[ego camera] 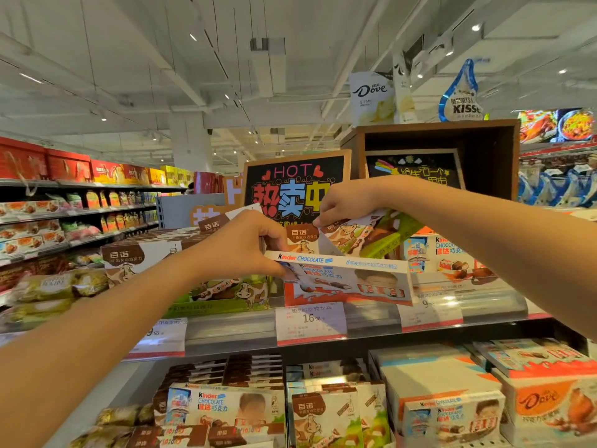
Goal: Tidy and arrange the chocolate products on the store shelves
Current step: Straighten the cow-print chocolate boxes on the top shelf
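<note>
Left hand (pixel 248 244) curled, gripping left end of Kinder box (pixel 349 279) just above price tag (pixel 310 321). Right hand (pixel 347 202) pinches cow-print chocolate pack (pixel 352 236) just behind Kinder box.

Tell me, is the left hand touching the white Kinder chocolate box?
Touching. The head view shows the left hand with its fingers curled onto the left end of the white Kinder chocolate box, gripping it.
</note>
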Available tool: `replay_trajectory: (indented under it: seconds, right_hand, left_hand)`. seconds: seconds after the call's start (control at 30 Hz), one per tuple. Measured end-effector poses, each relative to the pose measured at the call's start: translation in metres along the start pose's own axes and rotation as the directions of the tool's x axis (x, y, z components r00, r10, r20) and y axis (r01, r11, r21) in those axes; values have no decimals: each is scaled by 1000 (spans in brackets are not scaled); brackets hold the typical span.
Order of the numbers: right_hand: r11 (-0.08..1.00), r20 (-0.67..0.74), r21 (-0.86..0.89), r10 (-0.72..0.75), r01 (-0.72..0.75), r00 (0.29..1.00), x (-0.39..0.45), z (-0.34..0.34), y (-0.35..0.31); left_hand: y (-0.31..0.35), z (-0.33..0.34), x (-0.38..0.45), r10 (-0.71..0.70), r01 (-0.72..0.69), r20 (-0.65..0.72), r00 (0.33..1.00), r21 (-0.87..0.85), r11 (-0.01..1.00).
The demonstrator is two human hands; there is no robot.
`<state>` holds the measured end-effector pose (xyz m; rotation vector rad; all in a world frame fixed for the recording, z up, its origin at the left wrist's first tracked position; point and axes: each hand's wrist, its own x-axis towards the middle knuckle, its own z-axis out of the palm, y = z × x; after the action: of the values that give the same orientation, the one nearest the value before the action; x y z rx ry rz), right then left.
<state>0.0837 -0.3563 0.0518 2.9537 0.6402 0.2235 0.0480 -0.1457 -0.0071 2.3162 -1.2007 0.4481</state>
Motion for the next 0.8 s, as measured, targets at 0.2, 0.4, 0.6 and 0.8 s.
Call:
replay_trajectory:
  seconds: [0.2,0.4,0.6,0.8]
  right_hand:
    - [1000,-194,-23,14,-19,981,-18,-29,6]
    - [989,-479,116,137,-92,867,-46,-81,15]
    - [986,-674,85,165,-146,720,-60,-95,18]
    - [986,-659,51,154,-160,736,-66,-89,11]
  left_hand:
    - [-3,-1,0,-2,1,-17,1000,-3,1000]
    - [-4,-1,6,-47,47,-27,999,-7,999]
    - [-5,6,21,-88,107,-146,985,127,986]
    - [-4,11,32,-165,199,-158,974,234,952]
